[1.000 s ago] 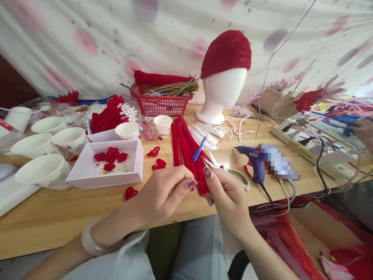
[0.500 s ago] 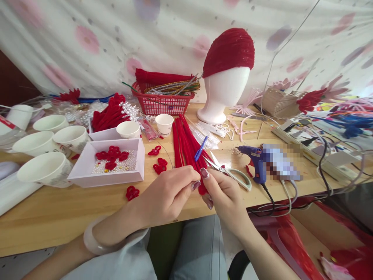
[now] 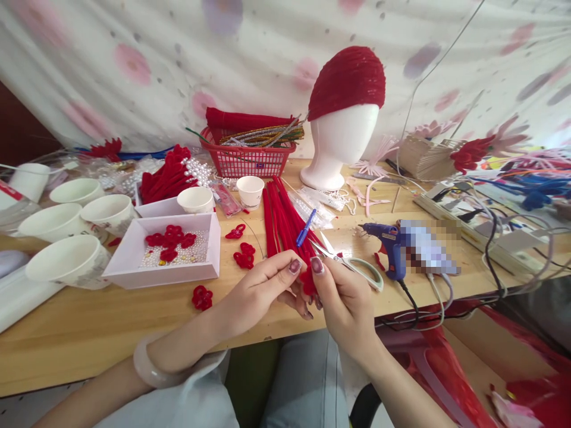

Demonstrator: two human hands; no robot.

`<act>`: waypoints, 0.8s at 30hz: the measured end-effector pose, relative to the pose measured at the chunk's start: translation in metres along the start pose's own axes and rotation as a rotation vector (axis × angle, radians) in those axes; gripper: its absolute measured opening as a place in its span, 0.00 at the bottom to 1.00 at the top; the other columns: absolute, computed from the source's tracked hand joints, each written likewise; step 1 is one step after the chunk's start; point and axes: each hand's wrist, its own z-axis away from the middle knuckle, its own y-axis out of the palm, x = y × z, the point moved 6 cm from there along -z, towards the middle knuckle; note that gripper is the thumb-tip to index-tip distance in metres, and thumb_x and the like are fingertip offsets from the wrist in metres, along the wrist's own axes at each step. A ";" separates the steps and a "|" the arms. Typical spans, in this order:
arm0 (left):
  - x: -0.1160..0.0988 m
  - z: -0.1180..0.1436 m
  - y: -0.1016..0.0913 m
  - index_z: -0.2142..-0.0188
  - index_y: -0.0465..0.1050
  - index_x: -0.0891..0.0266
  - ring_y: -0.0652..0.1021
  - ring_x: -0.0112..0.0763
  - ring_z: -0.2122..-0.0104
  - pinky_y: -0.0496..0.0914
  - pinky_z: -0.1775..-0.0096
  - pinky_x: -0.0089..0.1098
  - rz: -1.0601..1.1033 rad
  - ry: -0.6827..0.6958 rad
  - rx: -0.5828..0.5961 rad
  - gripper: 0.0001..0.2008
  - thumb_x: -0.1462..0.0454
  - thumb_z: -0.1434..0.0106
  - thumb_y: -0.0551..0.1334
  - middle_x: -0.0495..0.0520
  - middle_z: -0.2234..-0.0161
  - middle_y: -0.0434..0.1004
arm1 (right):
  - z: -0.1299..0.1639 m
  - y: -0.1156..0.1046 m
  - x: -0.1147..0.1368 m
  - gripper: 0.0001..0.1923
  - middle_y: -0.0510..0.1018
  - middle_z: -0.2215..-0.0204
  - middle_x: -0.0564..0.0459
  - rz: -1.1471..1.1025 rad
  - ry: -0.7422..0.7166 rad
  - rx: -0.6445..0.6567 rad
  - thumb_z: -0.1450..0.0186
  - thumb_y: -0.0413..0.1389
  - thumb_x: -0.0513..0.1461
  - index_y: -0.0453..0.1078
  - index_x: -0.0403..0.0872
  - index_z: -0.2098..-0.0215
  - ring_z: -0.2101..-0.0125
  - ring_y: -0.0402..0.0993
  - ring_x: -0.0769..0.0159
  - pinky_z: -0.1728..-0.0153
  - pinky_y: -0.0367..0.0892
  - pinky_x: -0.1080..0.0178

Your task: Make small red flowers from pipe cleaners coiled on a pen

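Note:
Between my two hands is a small looped piece of red pipe cleaner (image 3: 307,282), partly covered by fingers. My left hand (image 3: 266,288) pinches its left side, the thumb on top. On the other side my right hand (image 3: 345,298) grips it between thumb and curled fingers. Just beyond lie long red pipe cleaners (image 3: 280,214), with a blue pen (image 3: 306,228) across them. Scissors (image 3: 357,266) rest right behind my right hand. Finished-looking red pipe cleaner flowers (image 3: 202,298) lie left of my left hand.
A white tray (image 3: 120,270) holds red flowers and pearl beads, with paper cups (image 3: 66,261) beside it. Behind stand a red basket (image 3: 250,160) and a foam head (image 3: 341,139) wearing a red cap. A blue glue gun (image 3: 392,241) and cables lie at right.
My left hand has turned so its thumb faces up and its other fingers show beneath. More of the red looped piece is visible between my hands. The view has shifted slightly.

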 end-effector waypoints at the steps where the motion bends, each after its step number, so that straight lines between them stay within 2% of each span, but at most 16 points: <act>1: 0.001 0.000 0.000 0.65 0.68 0.62 0.78 0.29 0.70 0.74 0.65 0.31 0.011 -0.004 0.002 0.16 0.51 0.31 0.58 0.50 0.69 0.75 | 0.000 0.000 0.000 0.23 0.64 0.84 0.59 0.002 -0.002 -0.006 0.25 0.46 0.42 0.55 0.48 0.79 0.83 0.60 0.72 0.80 0.55 0.66; 9: 0.009 -0.001 0.001 0.66 0.67 0.61 0.76 0.28 0.68 0.74 0.62 0.31 0.048 0.002 -0.043 0.17 0.49 0.33 0.60 0.48 0.69 0.71 | 0.003 0.004 -0.005 0.23 0.65 0.86 0.60 -0.095 0.050 -0.031 0.24 0.47 0.42 0.56 0.48 0.79 0.85 0.61 0.74 0.83 0.55 0.68; 16: 0.008 0.000 0.004 0.68 0.66 0.61 0.73 0.25 0.69 0.71 0.62 0.27 -0.004 0.044 -0.117 0.19 0.48 0.33 0.60 0.47 0.70 0.68 | 0.008 0.009 -0.012 0.22 0.63 0.85 0.60 -0.197 0.084 -0.111 0.24 0.47 0.42 0.56 0.49 0.78 0.85 0.59 0.74 0.83 0.55 0.68; 24: 0.013 0.000 0.002 0.69 0.65 0.61 0.71 0.24 0.70 0.69 0.63 0.26 -0.009 0.067 -0.138 0.18 0.49 0.31 0.58 0.46 0.71 0.67 | 0.011 0.008 -0.009 0.23 0.64 0.85 0.60 -0.089 0.031 -0.171 0.24 0.46 0.39 0.57 0.48 0.78 0.84 0.60 0.75 0.80 0.56 0.68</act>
